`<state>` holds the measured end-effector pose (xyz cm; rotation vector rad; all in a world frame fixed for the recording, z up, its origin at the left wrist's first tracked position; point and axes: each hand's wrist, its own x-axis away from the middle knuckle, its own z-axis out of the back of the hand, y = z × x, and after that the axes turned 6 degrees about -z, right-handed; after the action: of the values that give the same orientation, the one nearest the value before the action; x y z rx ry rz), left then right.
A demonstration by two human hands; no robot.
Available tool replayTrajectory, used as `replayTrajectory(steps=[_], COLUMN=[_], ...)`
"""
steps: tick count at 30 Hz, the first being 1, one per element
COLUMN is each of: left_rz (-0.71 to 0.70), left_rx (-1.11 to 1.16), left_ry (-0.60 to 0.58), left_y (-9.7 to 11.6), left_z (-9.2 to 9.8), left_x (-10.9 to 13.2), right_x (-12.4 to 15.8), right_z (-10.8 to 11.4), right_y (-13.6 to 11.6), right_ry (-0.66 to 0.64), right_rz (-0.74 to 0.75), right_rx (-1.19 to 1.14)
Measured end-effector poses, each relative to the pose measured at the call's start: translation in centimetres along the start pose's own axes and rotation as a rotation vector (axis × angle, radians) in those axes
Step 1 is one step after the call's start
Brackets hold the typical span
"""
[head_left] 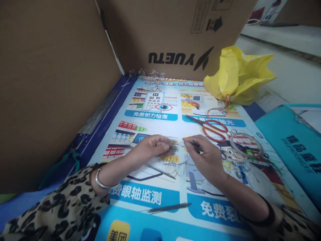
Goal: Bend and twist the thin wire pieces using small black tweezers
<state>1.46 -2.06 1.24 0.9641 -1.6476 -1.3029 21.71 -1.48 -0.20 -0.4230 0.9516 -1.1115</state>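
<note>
I'm pinching thin wire (179, 144) crosswise between my left fingers (163, 147) and right fingers (188, 140), neither nearer, dark tool (196, 146) tucked in the right.

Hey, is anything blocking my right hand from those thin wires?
Nothing visible is in the way: the thin wires run up to the fingertips of the right hand, with the left hand on their other side. The dark item in the right hand's grip sits back from the fingertips.
</note>
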Motion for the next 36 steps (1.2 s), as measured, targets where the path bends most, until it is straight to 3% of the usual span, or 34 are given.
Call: replayTrajectory(steps=[4,12,30,33,36], left_rz=[-0.029,-0.050,-0.117,-0.136,-0.204], left_rx=[-0.065,-0.086,-0.091,-0.150,-0.370], left_ry=[-0.002,0.155,0.195,0.184,0.196], left_y=[-0.2,0.4,-1.0,-1.1,-1.2], left_z=[-0.4,-0.9,-0.6,-0.4,0.0], left_x=[0.1,0.2,-0.3,-0.3,-0.4], right_x=[-0.1,-0.6,-0.6,-0.5,-0.4], right_z=[0.1,0.4,0.2,0.1,-0.1], right_y=[0.2,0.5,0.5,0.8,1.2], right_ry=[-0.013,-0.011,-0.048,-0.053,-0.112], right_rz=[0.043,0.282,0.343,0.344,0.305], right_rx=[-0.005,0.114,0.103,0.100,0.167])
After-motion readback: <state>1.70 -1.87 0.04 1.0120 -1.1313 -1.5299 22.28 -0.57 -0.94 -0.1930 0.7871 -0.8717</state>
